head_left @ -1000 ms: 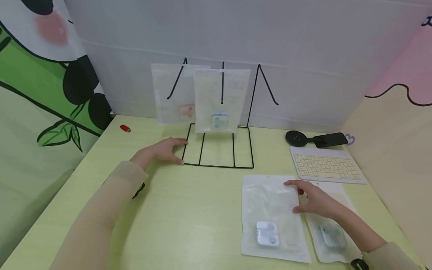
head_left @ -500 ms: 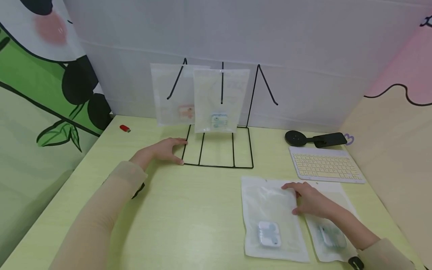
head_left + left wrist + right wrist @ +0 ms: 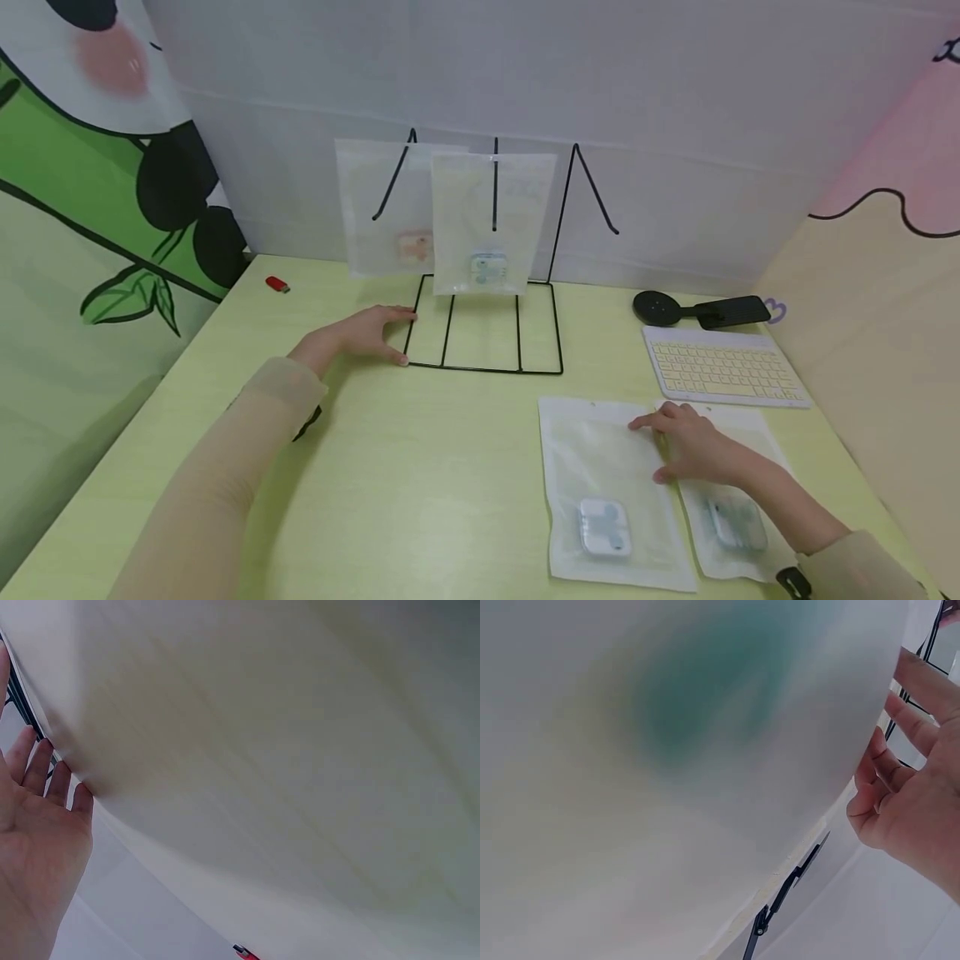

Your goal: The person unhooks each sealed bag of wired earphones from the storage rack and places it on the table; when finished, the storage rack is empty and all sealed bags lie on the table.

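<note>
My left hand (image 3: 365,333) rests at the left side of a black wire display rack (image 3: 557,333), fingertips on its side bar and thumb at the front corner. Two frosted plastic bags hang from the rack: one (image 3: 363,246) on the left hook with a pinkish square item, another (image 3: 461,208) on the middle hook with a bluish one. My right hand (image 3: 693,446) touches the right edge of a frosted bag (image 3: 600,458) lying on the table, which holds a square white case. Under that hand and wrist, partly hidden, lies a second flat bag (image 3: 753,429) with a greenish-white case.
A white keyboard (image 3: 727,371) lies at the right, with a black round-headed device (image 3: 660,308) behind it. A red USB stick (image 3: 277,284) is at the back left. The rack's right hook (image 3: 596,187) holds nothing. Cloth walls surround the table.
The bag under my right hand has slid slightly right and toward me, its left edge straightening. My right hand has shifted only a little; the left hand and rack stayed put.
</note>
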{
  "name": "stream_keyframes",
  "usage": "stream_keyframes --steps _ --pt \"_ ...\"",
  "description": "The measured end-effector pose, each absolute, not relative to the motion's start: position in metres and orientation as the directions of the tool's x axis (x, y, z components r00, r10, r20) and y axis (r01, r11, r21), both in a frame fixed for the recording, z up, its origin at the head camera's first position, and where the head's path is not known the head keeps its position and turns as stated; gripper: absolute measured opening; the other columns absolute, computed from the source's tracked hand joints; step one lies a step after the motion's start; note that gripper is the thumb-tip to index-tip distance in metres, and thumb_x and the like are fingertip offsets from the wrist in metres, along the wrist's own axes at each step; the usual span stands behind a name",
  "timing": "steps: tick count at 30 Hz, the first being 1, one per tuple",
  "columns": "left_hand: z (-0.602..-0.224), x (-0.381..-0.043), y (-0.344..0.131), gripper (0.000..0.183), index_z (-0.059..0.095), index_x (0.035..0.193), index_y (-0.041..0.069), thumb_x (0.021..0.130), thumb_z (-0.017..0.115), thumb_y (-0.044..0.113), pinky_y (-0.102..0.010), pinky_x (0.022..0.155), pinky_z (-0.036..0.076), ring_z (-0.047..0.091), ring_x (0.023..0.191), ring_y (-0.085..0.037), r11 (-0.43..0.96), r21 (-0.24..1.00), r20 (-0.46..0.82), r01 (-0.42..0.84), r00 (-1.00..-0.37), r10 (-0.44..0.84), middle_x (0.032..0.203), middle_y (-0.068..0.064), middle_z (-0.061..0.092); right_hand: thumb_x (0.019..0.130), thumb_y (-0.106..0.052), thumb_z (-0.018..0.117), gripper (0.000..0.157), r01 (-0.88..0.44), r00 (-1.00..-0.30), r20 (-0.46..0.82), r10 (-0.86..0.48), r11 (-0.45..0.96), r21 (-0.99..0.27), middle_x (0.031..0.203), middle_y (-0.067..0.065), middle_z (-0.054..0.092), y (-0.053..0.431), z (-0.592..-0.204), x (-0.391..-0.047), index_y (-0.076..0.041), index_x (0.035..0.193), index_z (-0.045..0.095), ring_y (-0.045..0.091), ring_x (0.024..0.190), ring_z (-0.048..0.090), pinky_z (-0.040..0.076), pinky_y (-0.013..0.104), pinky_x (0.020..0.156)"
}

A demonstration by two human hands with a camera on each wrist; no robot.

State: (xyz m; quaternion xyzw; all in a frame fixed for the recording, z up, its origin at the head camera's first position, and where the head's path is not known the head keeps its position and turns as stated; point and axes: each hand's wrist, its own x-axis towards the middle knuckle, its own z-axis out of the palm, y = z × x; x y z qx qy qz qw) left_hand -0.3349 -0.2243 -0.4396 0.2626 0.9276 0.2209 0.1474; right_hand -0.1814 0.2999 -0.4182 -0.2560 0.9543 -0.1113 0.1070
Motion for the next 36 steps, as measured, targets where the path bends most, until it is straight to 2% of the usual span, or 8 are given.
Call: stream_keyframes --steps 7,11,16,20,28,33,36 --pt "-0.439 -0.335 -0.225 0.095 0.033 0.147 0.011 0.072 0.078 0.049 -0.054 0.113 0.019 0.018 0.142 -0.035 0.764 0.486 -0.155 0.425 -0.818 0.553 0.154 -0.012 0.025 0.063 -0.03 0.087 0.066 -0.482 -0.835 -0.126 -0.535 0.822 -0.303 0.106 0.005 0.054 0.296 -0.406 -0.186 -0.016 0.122 0.06 0.024 0.097 0.047 0.042 0.041 0.078" --pt "-0.438 -0.335 -0.226 0.094 0.033 0.147 0.011 0.073 0.078 0.048 -0.054 0.112 0.02 0.018 0.142 -0.035 0.767 0.481 -0.155 0.425 -0.82 0.552 0.154 -0.012 0.026 0.066 -0.028 0.085 0.071 -0.481 -0.835 -0.1 -0.541 0.807 -0.343 0.114 0.012 0.053 0.288 -0.394 -0.194 -0.013 0.129 0.055 0.03 0.104 0.046 0.044 0.048 0.083" --pt "-0.438 -0.335 -0.227 0.094 0.033 0.147 0.012 0.072 0.077 0.049 -0.055 0.112 0.02 0.018 0.142 -0.035 0.764 0.49 -0.157 0.421 -0.819 0.552 0.154 -0.011 0.025 0.07 -0.026 0.084 0.08 -0.488 -0.833 -0.045 -0.552 0.77 -0.412 0.123 0.018 0.049 0.275 -0.386 -0.219 -0.012 0.139 0.046 0.035 0.111 0.044 0.043 0.051 0.086" --pt "-0.44 -0.336 -0.228 0.095 0.033 0.147 0.013 0.072 0.077 0.051 -0.055 0.112 0.02 0.018 0.142 -0.035 0.763 0.49 -0.153 0.421 -0.82 0.551 0.154 -0.011 0.025 0.072 -0.027 0.083 0.083 -0.461 -0.846 -0.011 -0.533 0.741 -0.489 0.127 0.019 0.047 0.265 -0.386 -0.243 -0.013 0.142 0.041 0.037 0.11 0.045 0.043 0.051 0.085" --pt "-0.444 -0.337 -0.228 0.096 0.033 0.147 0.012 0.072 0.076 0.053 -0.055 0.112 0.019 0.019 0.142 -0.036 0.763 0.479 -0.14 0.435 -0.82 0.555 0.154 -0.012 0.025 0.074 -0.03 0.081 0.084 -0.412 -0.846 -0.041 -0.531 0.701 -0.582 0.139 0.016 0.038 0.242 -0.398 -0.278 -0.012 0.144 0.038 0.04 0.119 0.041 0.04 0.056 0.092" --pt "-0.445 -0.336 -0.226 0.095 0.034 0.147 0.013 0.072 0.077 0.051 -0.055 0.112 0.02 0.019 0.142 -0.035 0.763 0.482 -0.144 0.43 -0.821 0.553 0.154 -0.012 0.026 0.074 -0.029 0.081 0.085 -0.44 -0.815 -0.064 -0.576 0.687 -0.579 0.143 0.018 0.033 0.229 -0.407 -0.295 -0.011 0.144 0.037 0.041 0.121 0.042 0.041 0.057 0.093" --pt "-0.443 -0.335 -0.225 0.094 0.035 0.147 0.013 0.072 0.078 0.049 -0.054 0.112 0.021 0.02 0.142 -0.035 0.762 0.485 -0.144 0.428 -0.821 0.552 0.154 -0.011 0.027 0.075 -0.028 0.08 0.084 -0.444 -0.8 -0.092 -0.594 0.687 -0.575 0.146 0.018 0.03 0.223 -0.413 -0.305 -0.011 0.145 0.037 0.041 0.126 0.039 0.038 0.058 0.098"
